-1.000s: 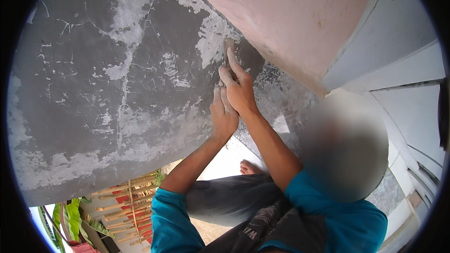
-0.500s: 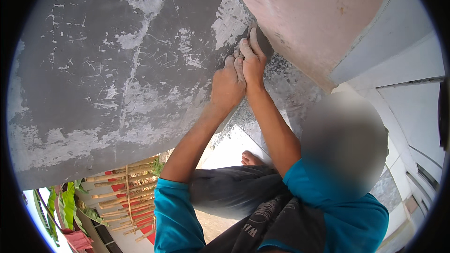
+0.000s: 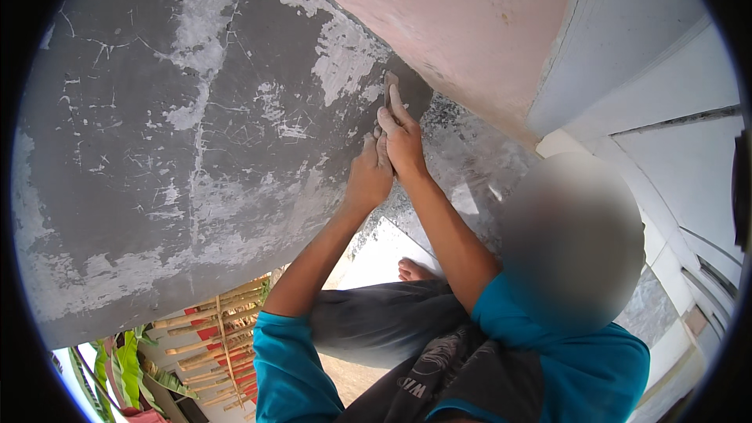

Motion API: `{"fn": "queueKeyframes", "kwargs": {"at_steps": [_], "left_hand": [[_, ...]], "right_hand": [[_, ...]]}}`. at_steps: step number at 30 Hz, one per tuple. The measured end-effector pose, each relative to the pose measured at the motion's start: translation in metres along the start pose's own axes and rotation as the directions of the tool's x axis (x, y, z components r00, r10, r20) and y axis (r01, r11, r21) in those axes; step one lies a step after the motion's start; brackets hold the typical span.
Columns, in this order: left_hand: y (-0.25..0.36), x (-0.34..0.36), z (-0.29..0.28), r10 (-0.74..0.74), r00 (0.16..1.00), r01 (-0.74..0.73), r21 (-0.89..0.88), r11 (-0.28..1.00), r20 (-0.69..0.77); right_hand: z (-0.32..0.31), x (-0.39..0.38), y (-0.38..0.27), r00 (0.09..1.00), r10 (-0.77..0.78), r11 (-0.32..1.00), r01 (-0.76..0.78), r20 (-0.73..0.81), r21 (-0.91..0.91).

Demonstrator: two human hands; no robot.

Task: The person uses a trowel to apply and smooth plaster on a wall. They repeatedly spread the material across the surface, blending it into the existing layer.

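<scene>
Both my hands are together against a dark grey plastered wall [image 3: 258, 55], near its right edge. My right hand [image 3: 404, 145] is closed around a thin, flat, scraper-like tool [image 3: 391, 78], its fingers stretched along it. The tool's tip shows above the fingers, lying against the plaster. Just below and to the left, my left hand [image 3: 370, 180] is closed and presses against the right one. It seems to grip the tool's lower end, which the fingers hide. Fingers on both hands are coated in pale dust. Beside the tool the plaster is darker and smoother.
A pink wall [image 3: 470, 8] meets the grey one at the upper right. Rough grey ground [image 3: 478, 149] and a white tile [image 3: 384, 254] lie below, near a bare foot [image 3: 415, 270]. A bamboo fence [image 3: 223, 345] and green leaves [image 3: 125, 368] stand at lower left.
The view has shifted, so the wall sits further left and lower. My hands have come down slightly along the wall's edge, still together, and more of the tool's tip shows.
</scene>
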State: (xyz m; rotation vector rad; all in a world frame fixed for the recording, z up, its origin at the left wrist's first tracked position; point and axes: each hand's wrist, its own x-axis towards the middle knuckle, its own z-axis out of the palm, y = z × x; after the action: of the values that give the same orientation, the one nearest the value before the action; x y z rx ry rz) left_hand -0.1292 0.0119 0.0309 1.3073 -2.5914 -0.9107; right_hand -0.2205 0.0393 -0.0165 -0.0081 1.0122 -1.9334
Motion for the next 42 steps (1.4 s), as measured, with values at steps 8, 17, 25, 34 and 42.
{"fn": "queueKeyframes", "kwargs": {"at_steps": [8, 17, 25, 34, 42], "left_hand": [[-0.009, -0.019, 0.009, -0.404, 0.903, 0.427, -0.207, 0.88, 0.145], [0.013, -0.014, 0.051, -0.133, 0.95, 0.065, -0.24, 0.969, -0.282], [0.016, -0.011, 0.047, -0.175, 0.947, 0.104, -0.256, 0.961, -0.271], [0.022, -0.004, 0.041, -0.133, 0.953, 0.058, -0.271, 0.961, -0.271], [0.031, 0.003, 0.052, -0.108, 0.94, 0.016, -0.274, 0.962, -0.325]], "right_hand": [[-0.008, -0.009, 0.003, 0.997, 0.074, 0.986, -0.067, 0.037, -0.155], [-0.009, 0.002, -0.015, 0.993, -0.119, 0.966, 0.115, -0.004, -0.231], [0.002, -0.002, -0.032, 0.999, -0.025, 0.988, 0.018, -0.04, -0.155], [-0.002, 0.01, -0.026, 0.997, -0.081, 0.981, 0.078, -0.011, -0.177], [0.004, 0.019, -0.061, 1.0, -0.022, 0.992, 0.02, -0.012, -0.122]]}}
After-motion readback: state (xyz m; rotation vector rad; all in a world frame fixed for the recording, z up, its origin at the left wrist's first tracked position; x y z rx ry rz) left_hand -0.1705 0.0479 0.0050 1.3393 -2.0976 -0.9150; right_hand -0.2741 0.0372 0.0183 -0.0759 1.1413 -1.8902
